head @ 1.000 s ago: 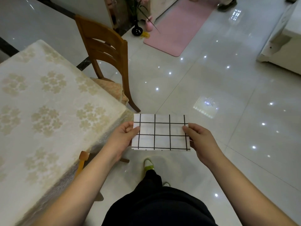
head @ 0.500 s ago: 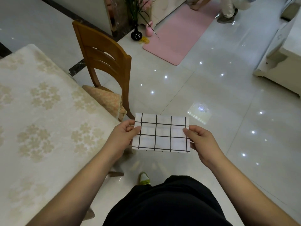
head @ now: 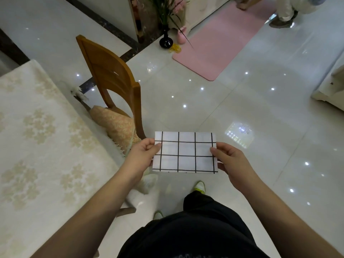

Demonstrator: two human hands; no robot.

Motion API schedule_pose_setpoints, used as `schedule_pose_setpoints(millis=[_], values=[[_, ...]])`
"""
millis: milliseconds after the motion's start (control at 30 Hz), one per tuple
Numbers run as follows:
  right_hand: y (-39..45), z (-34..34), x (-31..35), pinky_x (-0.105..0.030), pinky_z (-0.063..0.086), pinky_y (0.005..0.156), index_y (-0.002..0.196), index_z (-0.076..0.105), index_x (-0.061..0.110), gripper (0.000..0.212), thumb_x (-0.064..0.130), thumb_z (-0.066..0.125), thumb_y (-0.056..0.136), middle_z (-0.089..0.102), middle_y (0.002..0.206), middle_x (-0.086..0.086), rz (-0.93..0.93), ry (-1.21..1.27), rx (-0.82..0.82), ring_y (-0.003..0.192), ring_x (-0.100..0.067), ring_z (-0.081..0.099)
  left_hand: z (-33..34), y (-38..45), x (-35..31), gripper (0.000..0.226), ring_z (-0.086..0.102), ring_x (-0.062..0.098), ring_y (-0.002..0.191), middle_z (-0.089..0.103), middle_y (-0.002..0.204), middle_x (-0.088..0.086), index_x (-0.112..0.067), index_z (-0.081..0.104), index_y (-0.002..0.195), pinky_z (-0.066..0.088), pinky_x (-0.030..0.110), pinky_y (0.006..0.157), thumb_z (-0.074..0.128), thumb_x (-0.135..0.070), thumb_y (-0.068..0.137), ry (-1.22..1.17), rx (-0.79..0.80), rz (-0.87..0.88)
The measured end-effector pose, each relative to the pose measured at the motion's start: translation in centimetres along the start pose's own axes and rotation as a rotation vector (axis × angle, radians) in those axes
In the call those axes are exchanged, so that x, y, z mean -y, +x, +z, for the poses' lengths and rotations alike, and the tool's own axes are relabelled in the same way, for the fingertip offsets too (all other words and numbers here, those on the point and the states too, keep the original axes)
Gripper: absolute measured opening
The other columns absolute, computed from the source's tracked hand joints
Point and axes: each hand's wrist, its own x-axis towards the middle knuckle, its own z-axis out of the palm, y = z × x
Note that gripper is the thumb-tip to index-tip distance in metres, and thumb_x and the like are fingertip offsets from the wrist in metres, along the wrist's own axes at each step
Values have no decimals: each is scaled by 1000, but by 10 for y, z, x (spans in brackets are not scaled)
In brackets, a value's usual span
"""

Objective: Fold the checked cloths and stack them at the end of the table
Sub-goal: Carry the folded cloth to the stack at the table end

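Pinching the left edge of a folded checked cloth, the left hand has its thumb on top and fingers curled under. Right hand does the same on the right edge, so the cloth is held flat in the air between them, above the glossy tiled floor and just right of the table, not touching it. Table has a cream floral cloth on it. Wooden chair with an orange cushion sits at the table's far corner. Farther off there's a pink mat and a black vase with grassy stems. Someone's feet are at the far right.
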Motion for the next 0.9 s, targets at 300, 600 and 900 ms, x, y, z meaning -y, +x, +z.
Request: schedule_pose_setpoints(millis=[300, 600, 900], values=[[86, -45, 70, -32, 57, 73, 104, 69, 7, 15, 4, 62, 92, 75, 98, -8, 12, -43, 87, 88, -21, 70, 55, 45, -59, 10, 67, 16, 70, 64, 69, 6, -15, 70, 91, 54, 31, 70, 61, -14, 94, -39, -133, 11], [153, -15, 129, -26, 57, 70, 108, 69, 6, 18, 4, 60, 93, 75, 100, -8, -13, -91, 226, 89, -20, 72, 39, 82, -99, 11, 71, 26, 86, 74, 93, 17, -13, 70, 100, 57, 38, 80, 61, -15, 94, -207, -283, -21], [242, 79, 200, -28, 56, 72, 111, 68, 7, 19, 6, 61, 93, 74, 102, -9, -75, -158, 323, 92, -20, 72, -23, 143, -158, 23, 72, 18, 94, 75, 104, 0, -21, 63, 117, 58, 38, 83, 58, -16, 95, -320, -310, 53]])
